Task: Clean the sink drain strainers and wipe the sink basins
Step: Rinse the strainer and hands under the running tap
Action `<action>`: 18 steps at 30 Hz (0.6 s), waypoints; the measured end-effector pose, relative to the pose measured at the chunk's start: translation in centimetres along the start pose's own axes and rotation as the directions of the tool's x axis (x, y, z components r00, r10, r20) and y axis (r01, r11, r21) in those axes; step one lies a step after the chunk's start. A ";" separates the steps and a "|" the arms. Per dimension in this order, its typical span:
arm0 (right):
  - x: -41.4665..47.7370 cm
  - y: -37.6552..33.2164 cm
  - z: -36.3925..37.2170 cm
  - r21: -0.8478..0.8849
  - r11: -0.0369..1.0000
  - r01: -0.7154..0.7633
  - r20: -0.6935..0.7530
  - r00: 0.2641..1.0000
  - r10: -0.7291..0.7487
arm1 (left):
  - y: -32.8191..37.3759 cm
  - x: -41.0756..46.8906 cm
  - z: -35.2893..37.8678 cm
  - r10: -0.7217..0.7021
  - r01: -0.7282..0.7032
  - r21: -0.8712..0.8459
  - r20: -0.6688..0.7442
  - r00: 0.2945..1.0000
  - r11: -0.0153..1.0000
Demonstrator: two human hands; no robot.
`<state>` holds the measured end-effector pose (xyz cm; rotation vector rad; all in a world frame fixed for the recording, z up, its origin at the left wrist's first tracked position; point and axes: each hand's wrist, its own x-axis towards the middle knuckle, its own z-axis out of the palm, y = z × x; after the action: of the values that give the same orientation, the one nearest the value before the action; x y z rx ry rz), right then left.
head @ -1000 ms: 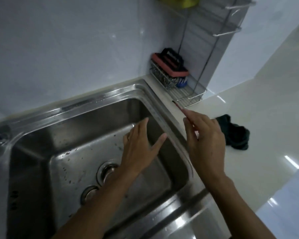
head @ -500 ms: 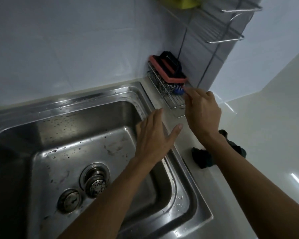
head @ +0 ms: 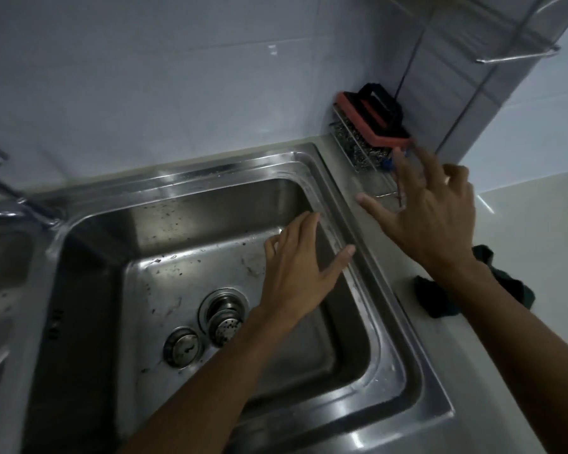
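The steel sink basin [head: 391, 326] has dark specks on its floor. A perforated drain strainer [head: 226, 327] sits tilted in the drain, and a round metal plug [head: 181, 347] lies beside it on the left. My left hand [head: 295, 273] hovers open over the basin's right side, fingers together and thumb out near the rim. My right hand [head: 430, 204] is spread open above the wire rack [head: 379, 188] on the counter. A thin red-handled brush [head: 398, 188] with a blue end lies in the rack under my fingers.
A red and black scrub brush [head: 371, 122] rests on steel wool [head: 358, 150] at the rack's back. A dark green cloth [head: 433, 299] lies on the white counter beside my right forearm. The faucet [head: 14, 198] and a second basin [head: 0, 267] are at the left. A wall shelf [head: 512, 57] hangs above.
My right hand carried the thin red-handled brush from the counter edge to the wire rack and spread open over it. My left hand stayed open over the basin.
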<state>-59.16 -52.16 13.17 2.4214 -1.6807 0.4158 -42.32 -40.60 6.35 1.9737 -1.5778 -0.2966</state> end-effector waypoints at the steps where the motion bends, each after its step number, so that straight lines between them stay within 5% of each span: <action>1: -0.5 -1.2 -0.7 0.055 0.998 0.002 -0.051 0.999 0.000 | -1.0 -0.9 -1.2 -0.015 0.015 0.022 -0.021 1.000 1.000; 4: -3.3 -7.1 -2.3 0.468 0.882 0.058 -0.139 0.990 0.008 | -5.4 -4.4 -6.4 -0.055 0.062 0.103 -0.071 0.996 0.993; 6: -5.1 -12.7 -3.1 0.798 0.603 -0.003 -0.013 1.000 0.022 | -9.1 -6.7 -11.1 -0.111 0.127 0.133 -0.119 0.987 0.983; 8: -7.0 -19.5 -3.8 0.935 0.181 -0.305 0.317 0.948 -0.040 | -13.1 -9.0 -16.4 -0.169 0.204 0.190 -0.182 0.969 0.960; 10: -8.4 -26.4 -3.6 0.772 -0.218 -0.598 0.561 0.801 -0.210 | -16.7 -10.9 -21.5 -0.187 0.246 0.271 -0.224 0.956 0.931; 11: -8.8 -29.8 -3.4 0.669 -0.319 -0.671 0.604 0.741 -0.292 | -18.4 -11.5 -23.9 -0.183 0.252 0.313 -0.232 0.955 0.916; 18: -7.7 -46.5 -2.0 0.363 -0.540 -0.759 0.677 0.613 -0.407 | -28.3 -8.9 -33.3 -0.151 0.217 0.589 -0.160 0.975 0.778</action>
<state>-18.44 -28.30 13.68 2.6533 -3.5715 2.8987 -4.64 -18.56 15.34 2.5877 -1.5293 0.2829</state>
